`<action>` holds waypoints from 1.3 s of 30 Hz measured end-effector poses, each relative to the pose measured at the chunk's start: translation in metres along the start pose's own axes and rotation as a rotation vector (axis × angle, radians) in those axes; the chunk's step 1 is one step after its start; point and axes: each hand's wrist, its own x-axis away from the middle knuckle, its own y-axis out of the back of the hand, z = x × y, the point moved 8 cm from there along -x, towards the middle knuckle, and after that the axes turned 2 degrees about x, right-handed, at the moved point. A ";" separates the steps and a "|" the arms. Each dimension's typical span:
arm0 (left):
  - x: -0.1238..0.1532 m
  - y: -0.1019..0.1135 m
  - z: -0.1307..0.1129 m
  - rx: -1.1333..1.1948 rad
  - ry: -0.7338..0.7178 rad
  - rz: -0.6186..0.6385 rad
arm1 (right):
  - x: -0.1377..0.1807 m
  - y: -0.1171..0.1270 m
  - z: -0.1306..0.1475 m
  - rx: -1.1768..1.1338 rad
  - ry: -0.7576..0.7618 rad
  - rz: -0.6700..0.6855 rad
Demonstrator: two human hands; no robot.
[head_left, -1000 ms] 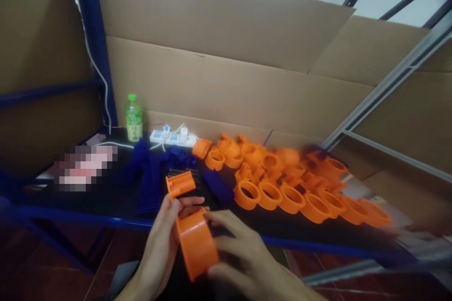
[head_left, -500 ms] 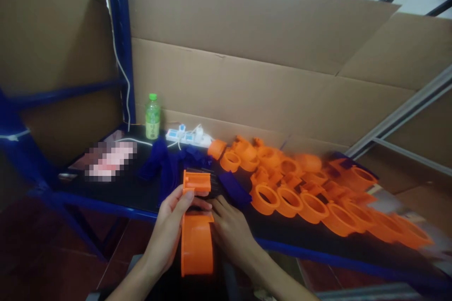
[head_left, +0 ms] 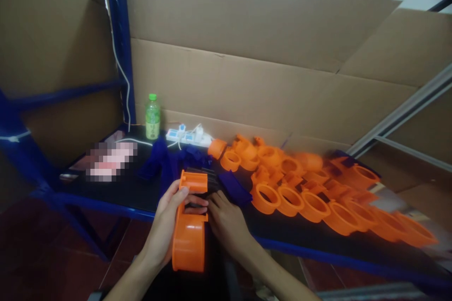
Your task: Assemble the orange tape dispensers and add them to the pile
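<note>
In my left hand [head_left: 165,221] is an orange plastic part [head_left: 189,247] with a wide ring at its lower end and a short ridged block at the top. The thumb presses its side and the fingers reach through the gap between block and ring. My right hand [head_left: 229,218] is close on the right, knuckles up and fingers curled down at the table. Its fingertips are hidden, so what they hold cannot be made out. Just beyond them lie thin black strips [head_left: 212,181]. A dark blue piece [head_left: 235,187] rests to their right.
Several orange ring parts [head_left: 313,206] stand in rows across the right of the black table [head_left: 137,197]. Dark blue pieces [head_left: 155,162] lie left of centre. A green-capped bottle [head_left: 152,117] and a white power strip [head_left: 189,137] stand at the back, before cardboard panels [head_left: 247,80].
My left hand has shifted slightly left with the orange part, whose ring end has swung left. My right hand has moved slightly up and left, near the black strips.
</note>
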 end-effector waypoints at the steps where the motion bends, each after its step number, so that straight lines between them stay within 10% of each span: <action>1: 0.000 0.000 0.000 0.001 -0.002 -0.003 | -0.001 0.001 -0.001 -0.026 -0.007 -0.002; 13: -0.003 0.002 -0.001 0.023 0.012 -0.022 | -0.009 0.010 -0.029 -0.410 -0.186 0.024; 24: 0.000 0.001 0.006 -0.019 0.059 -0.006 | -0.006 0.075 -0.048 -1.048 -0.413 0.018; 39: 0.005 -0.010 0.010 0.036 0.121 0.093 | 0.004 0.082 -0.041 -1.122 -0.490 0.077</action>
